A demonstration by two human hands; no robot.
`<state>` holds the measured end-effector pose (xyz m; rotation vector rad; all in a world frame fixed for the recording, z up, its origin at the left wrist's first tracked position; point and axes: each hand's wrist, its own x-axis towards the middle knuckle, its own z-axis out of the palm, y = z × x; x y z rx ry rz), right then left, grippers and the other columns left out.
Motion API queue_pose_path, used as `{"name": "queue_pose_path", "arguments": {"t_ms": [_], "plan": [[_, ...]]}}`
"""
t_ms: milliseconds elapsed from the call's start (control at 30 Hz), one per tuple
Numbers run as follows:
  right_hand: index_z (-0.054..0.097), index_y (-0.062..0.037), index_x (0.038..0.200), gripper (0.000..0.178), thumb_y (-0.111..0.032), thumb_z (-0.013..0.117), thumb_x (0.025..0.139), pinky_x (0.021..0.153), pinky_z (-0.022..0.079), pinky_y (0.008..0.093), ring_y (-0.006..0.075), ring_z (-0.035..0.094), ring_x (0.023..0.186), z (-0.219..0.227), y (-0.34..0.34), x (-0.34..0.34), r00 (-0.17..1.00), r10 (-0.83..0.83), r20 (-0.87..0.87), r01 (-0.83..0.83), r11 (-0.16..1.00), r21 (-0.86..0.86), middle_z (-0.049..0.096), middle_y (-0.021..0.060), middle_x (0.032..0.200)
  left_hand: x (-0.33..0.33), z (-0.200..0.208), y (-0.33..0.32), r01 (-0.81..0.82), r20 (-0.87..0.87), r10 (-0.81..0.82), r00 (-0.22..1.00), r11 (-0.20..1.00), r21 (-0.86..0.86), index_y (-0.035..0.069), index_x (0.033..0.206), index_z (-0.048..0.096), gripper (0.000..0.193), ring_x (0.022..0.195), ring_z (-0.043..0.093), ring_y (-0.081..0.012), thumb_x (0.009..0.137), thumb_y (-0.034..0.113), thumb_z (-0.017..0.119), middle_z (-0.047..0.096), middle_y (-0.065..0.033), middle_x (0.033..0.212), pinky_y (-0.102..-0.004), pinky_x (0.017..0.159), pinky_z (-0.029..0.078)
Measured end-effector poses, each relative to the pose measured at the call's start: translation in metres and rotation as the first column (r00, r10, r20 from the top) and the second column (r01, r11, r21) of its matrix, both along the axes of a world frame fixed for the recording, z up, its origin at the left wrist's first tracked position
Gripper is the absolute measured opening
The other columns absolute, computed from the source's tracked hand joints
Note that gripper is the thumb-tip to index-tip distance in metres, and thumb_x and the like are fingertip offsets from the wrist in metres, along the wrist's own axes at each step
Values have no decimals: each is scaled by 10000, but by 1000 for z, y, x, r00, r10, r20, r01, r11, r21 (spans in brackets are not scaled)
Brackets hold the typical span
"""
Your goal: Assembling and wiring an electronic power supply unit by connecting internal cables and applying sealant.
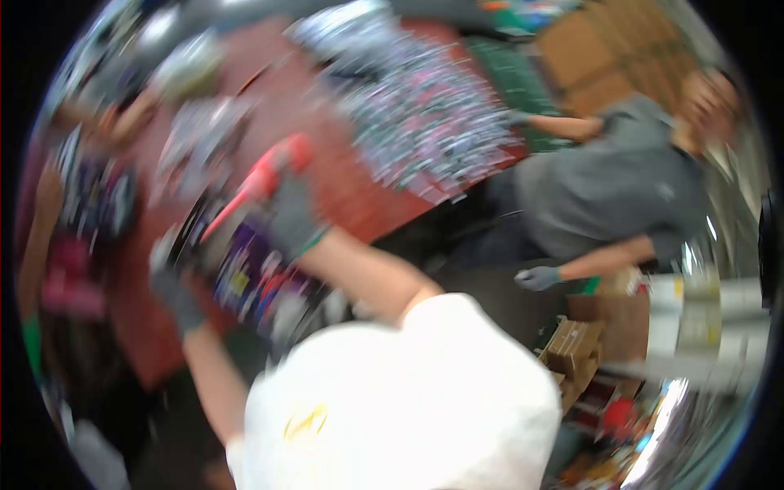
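Observation:
My right hand (292, 214), in a grey glove, is closed round a bright pink-red tool (261, 177) with a thick handle end and a narrow tip. Its exact kind is lost in the blur. The tip points down-left, close to a black curved edge (193, 227). My left hand (169, 273), gloved too, grips that black edge from the left side. Between my forearms sits a colourful purple printed bag-like item (255, 265), smeared by motion. Whether the black edge belongs to it I cannot tell.
A red table (343, 184) carries a large heap of small packets (429, 114) and a clear plastic bag (204, 135). A co-worker in a grey shirt (604, 180) stands at right, another person's arm (49, 204) at left. Cardboard boxes (576, 351) lie lower right.

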<state>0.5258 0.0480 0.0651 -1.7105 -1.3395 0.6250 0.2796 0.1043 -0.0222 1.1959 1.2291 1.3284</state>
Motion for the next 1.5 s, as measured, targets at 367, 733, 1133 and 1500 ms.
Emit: {"name": "queue_pose_path", "arguments": {"t_ms": [367,733,1133,1500], "plan": [[470,-154,716,435,-532,565,909,380,264,201,61,364,413,22,-14,-104,209,6,-978,182,982,45,396,-56,531,-89,-46,-81,-225,274,254,928,965,-134,17,1015,669,458,801,614,-137,1007,399,416,669,-56,910,-272,732,486],[491,-149,753,386,-483,630,888,390,298,189,33,397,446,28,-25,-136,219,-51,-974,259,966,8,431,-60,564,-96,-18,-71,-23,315,68,947,989,-145,-31,1239,543,607,1093,573,-196,999,498,370,609,-120,1200,-339,974,429],[553,-99,905,389,-472,656,869,424,332,211,55,465,536,22,-10,-130,570,-114,-814,361,924,123,558,-14,718,-101,-25,-79,-94,239,129,962,984,-154,-24,1224,560,619,1015,593,-181,1005,510,336,638,-106,1126,-324,919,450],[543,-95,937,320,-382,674,885,467,378,215,53,505,607,12,13,-140,723,12,-691,308,890,338,567,-13,801,-102,-27,-82,-102,200,146,969,971,-215,14,1251,558,626,974,539,-127,991,542,346,612,-38,1126,-261,838,400]]}}
